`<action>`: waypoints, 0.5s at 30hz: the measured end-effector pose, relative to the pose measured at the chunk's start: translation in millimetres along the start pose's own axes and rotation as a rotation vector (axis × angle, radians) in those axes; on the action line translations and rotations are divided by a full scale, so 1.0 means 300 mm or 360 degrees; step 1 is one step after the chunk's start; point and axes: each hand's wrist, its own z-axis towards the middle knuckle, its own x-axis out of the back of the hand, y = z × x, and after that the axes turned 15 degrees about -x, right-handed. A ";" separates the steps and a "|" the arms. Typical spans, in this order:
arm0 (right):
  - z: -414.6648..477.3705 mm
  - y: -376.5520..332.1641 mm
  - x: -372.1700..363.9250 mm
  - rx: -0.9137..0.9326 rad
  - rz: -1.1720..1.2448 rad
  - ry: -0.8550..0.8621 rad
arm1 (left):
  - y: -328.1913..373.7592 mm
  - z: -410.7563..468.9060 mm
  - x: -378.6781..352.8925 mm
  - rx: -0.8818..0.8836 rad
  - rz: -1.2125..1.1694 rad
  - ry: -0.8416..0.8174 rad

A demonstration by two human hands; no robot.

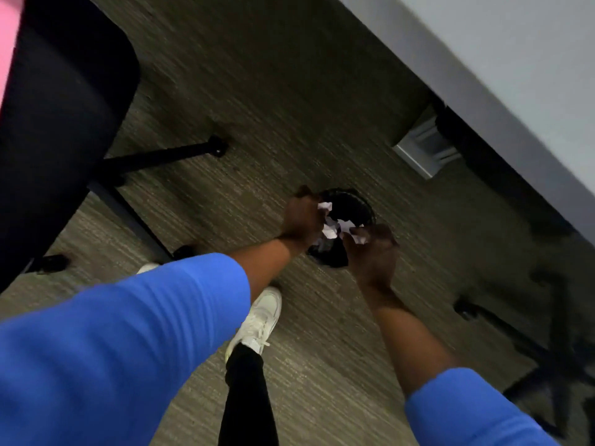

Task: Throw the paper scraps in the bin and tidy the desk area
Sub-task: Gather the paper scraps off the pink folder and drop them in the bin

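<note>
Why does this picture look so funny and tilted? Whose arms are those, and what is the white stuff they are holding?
The camera sits on a person's head, looking down, so you see their own arms in blue sleeves. It tilts because the head is tilted. The left hand and the right hand both hold white paper scraps right above a small black bin on the carpet. Their white shoe is below. A black chair stands on the left, and a grey desk is at the top right. The picture is a bit blurry.
</note>
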 end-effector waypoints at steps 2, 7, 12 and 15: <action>0.039 0.041 -0.014 -0.0072 -0.0036 0.0007 | 0.001 0.017 -0.082 0.0040 0.0009 0.0083; 0.114 0.131 -0.075 -0.0301 0.0051 -0.0033 | -0.036 0.021 -0.268 0.0561 -0.0309 -0.0198; 0.135 0.179 -0.118 -0.0331 0.0033 -0.0130 | -0.054 -0.006 -0.326 0.0552 -0.0314 -0.0296; 0.107 0.182 -0.119 -0.0330 0.0005 -0.0156 | -0.061 -0.040 -0.307 0.0442 -0.0331 -0.0412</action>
